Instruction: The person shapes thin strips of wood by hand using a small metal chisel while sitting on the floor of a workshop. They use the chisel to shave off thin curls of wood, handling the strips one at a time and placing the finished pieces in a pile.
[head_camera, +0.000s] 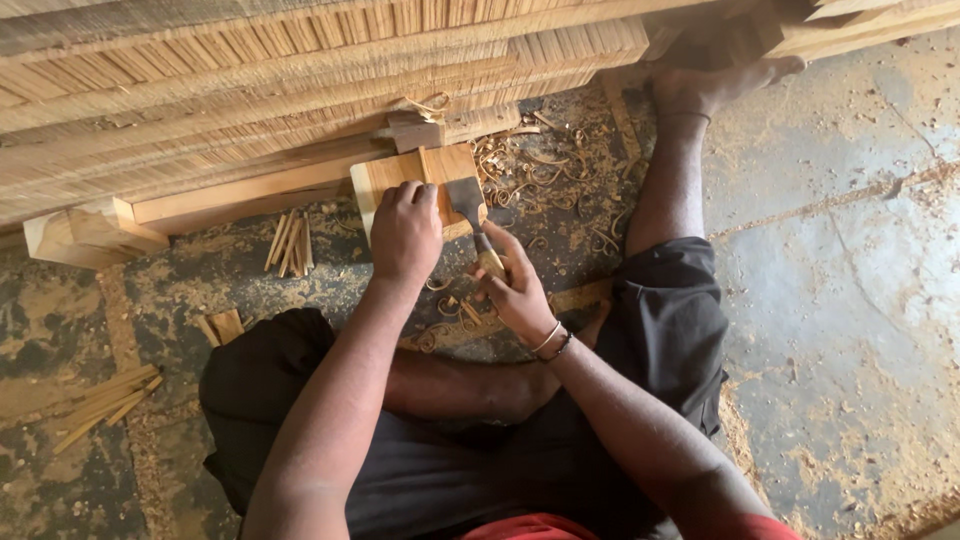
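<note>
Seated on the floor, one leg folded in, the other stretched toward the stacked planks (250, 90). Left hand (405, 232) reaching forward on a nearly straight forearm, palm down, fingers curled and pressed onto the small wooden block (400, 172); block lying under and just beyond those fingertips, butted against the timber rail (250, 190) beneath the planks. Right hand (515, 290) drawn closer to the body, wrist bent, bangles at the wrist, fingers wrapped tight around the handle of the chisel (470, 215). Handle mostly hidden inside the fist; broad metal blade sticking out past the thumb and forefinger, angled up and away, edge resting on the block just right of the left knuckles. Curled wood shavings (540, 170) scattered beyond and to the right of both sets of fingers. Thin wooden slivers (290, 243) lying left of the left hand, near the block's corner.
</note>
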